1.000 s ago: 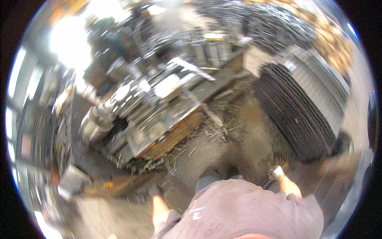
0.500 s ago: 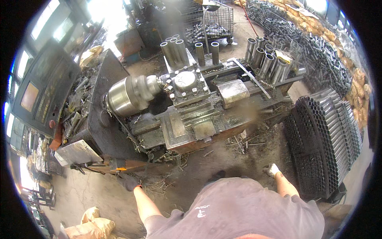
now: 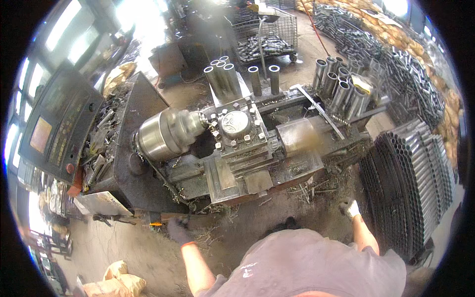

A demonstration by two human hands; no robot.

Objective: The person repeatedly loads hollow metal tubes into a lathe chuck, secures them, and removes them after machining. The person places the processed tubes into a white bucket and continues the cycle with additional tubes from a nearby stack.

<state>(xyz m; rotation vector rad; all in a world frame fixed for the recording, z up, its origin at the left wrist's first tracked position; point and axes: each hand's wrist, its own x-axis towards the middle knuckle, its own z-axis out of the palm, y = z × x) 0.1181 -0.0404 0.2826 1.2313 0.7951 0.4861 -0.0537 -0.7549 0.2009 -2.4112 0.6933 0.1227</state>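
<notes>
My left hand (image 3: 179,231), in a dark glove with a red cuff, hangs in front of the lathe's lower left part. It is smeared by motion, and its fingers do not show clearly. On the other side my right hand (image 3: 350,209), in a white glove with dark fingers, hangs low over the floor, left of the stacked tubes (image 3: 420,173). Its finger pose is too small to make out, and nothing is seen in it. Ahead stands the lathe, with a steel chuck (image 3: 161,133) whose front is blurred and a square tool post (image 3: 235,123) beside it.
Upright steel tubes (image 3: 341,94) stand at the lathe's right end, near a caliper (image 3: 319,111). More tubes (image 3: 220,76) stand behind the tool post. The control panel (image 3: 57,128) is at the left. Metal shavings (image 3: 210,237) and sacks (image 3: 116,282) lie on the floor.
The view has shifted, so the lathe sits slightly lower and farther right. My left arm appears farther right and a little lower. My right hand still hangs beside the stacked tubes.
</notes>
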